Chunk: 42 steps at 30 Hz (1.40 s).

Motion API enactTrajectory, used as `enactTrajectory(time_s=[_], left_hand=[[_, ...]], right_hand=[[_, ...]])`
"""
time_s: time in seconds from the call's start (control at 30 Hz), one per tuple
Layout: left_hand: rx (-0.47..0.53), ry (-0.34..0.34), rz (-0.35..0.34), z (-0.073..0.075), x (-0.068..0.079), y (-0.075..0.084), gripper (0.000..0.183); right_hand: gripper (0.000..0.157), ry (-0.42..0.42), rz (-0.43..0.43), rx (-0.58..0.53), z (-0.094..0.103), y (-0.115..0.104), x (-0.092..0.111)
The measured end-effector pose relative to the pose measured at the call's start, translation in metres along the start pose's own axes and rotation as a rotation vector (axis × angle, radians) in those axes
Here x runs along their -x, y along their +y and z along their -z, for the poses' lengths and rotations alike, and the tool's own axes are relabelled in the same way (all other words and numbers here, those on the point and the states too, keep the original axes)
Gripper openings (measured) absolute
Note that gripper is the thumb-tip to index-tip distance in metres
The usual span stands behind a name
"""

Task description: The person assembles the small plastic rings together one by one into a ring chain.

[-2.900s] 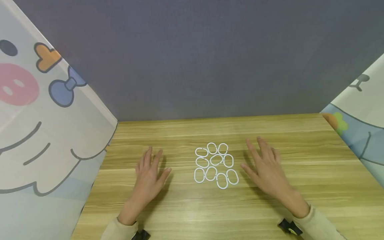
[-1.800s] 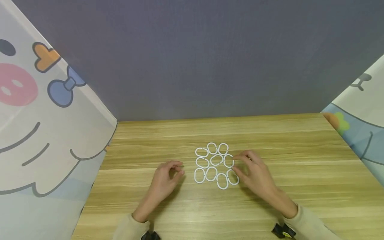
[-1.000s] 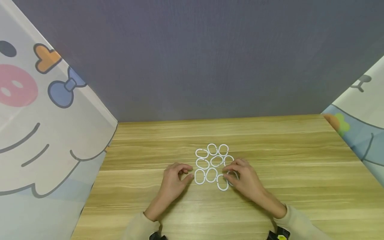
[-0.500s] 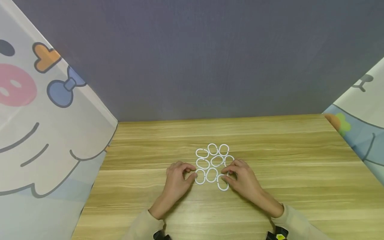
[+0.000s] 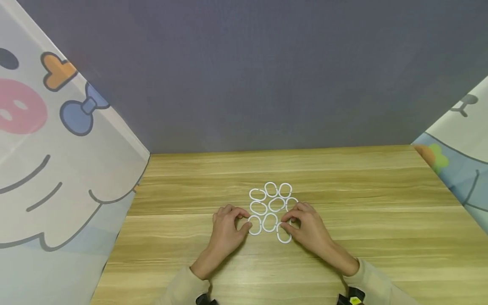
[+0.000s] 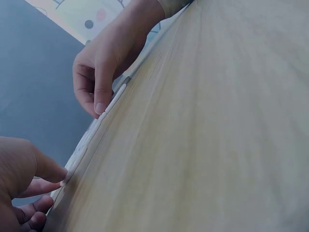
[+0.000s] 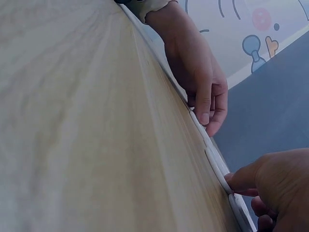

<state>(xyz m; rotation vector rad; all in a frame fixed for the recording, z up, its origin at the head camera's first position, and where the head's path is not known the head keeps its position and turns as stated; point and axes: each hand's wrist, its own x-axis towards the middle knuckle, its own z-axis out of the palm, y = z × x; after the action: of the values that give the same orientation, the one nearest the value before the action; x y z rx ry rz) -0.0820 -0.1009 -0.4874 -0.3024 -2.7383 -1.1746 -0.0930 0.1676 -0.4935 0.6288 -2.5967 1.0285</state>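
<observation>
Left hand (image 5: pixel 227 228) — in touch with white ring (image 5: pixel 261 225)

In the head view, the right hand (image 5: pixel 310 228) partly hides two rings (image 5: pixel 284 242); the bottom edge cuts off both sleeves (image 5: pixel 187 288) and the table (image 5: pixel 274 275). The left wrist view crops the left hand (image 6: pixel 21 181); edge-on there, the rings blur together.

White rings (image 5: pixel 270 213) between the left hand (image 5: pixel 226 228) and right hand (image 5: pixel 310 228), streaky yellow-brown wood-grain table (image 5: pixel 274 271) under both, beige sleeves (image 5: pixel 375 281) behind, dark grey panel (image 5: pixel 267 84) beyond, pastel cartoon print (image 5: pixel 76 169) way off left.
</observation>
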Motion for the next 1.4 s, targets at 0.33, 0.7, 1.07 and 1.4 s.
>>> enactTrajectory(time_s=[0.33,0.7,1.07,1.4], left_hand=[[-0.005,0.011,0.005,-0.001,0.0006,-0.0001,0.018],[-0.033,0.02,0.003,-0.0028,0.0001,-0.0001,0.018],[-0.093,0.042,-0.006,-0.0013,0.0001,0.0034,0.016],[0.124,0.024,-0.002,0.0043,-0.0016,0.0018,0.013]], right_hand=[[0.03,0.022,0.025,-0.007,0.0006,-0.0042,0.0004],[0.029,0.018,0.054,0.036,0.0008,-0.0027,0.0011],[0.028,0.008,0.05,0.052,0.004,-0.0035,-0.0005],[0.03,0.009,0.074,0.028,0.0044,-0.0045,-0.0001]])
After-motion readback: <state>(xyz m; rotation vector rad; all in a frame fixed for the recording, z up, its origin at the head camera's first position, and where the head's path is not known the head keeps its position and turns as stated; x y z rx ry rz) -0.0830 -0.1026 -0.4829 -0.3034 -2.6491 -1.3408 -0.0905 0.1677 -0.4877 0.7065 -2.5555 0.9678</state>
